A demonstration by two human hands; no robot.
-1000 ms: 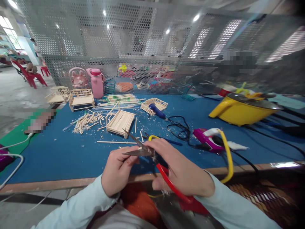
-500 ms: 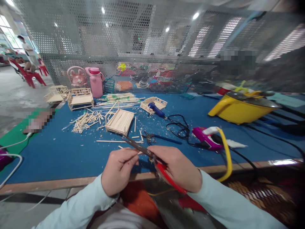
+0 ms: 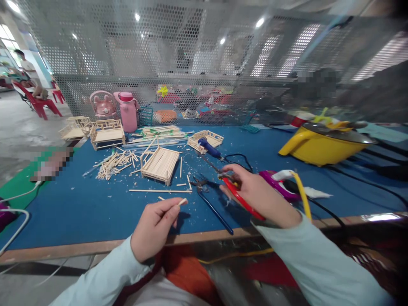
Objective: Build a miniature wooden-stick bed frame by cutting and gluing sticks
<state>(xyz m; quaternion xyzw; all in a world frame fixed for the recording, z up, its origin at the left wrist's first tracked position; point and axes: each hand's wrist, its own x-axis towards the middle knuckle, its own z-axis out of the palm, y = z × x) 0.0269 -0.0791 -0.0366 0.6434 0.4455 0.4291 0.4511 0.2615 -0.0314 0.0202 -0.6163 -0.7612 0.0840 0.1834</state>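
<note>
Between thumb and fingertips, my left hand (image 3: 155, 227) pinches a short wooden stick (image 3: 182, 202) above the table's front edge. My right hand (image 3: 255, 191) is closed on red-handled scissors (image 3: 239, 196), their dark blades pointing away to the upper left. Just left of the scissors lie blue-handled pliers (image 3: 214, 210) on the blue table (image 3: 95, 216). Beyond my left hand stands a small bed-shaped frame of sticks (image 3: 161, 162), with a long stick (image 3: 159, 191) lying in front of it. A blue glue gun (image 3: 208, 147) rests against a second stick frame (image 3: 216, 138).
Short stick pieces (image 3: 116, 163) are heaped at the left, with two finished-looking stick models (image 3: 107, 132) behind. A pink bottle (image 3: 128, 112) stands by the mesh screen (image 3: 178, 55). At the right are a yellow lidded pot (image 3: 318, 146) and a purple device (image 3: 277, 185) with cables.
My right hand has carried the scissors away from the stick, to the right and farther over the table. The pliers' handles now show fully. My left hand still pinches the stick.
</note>
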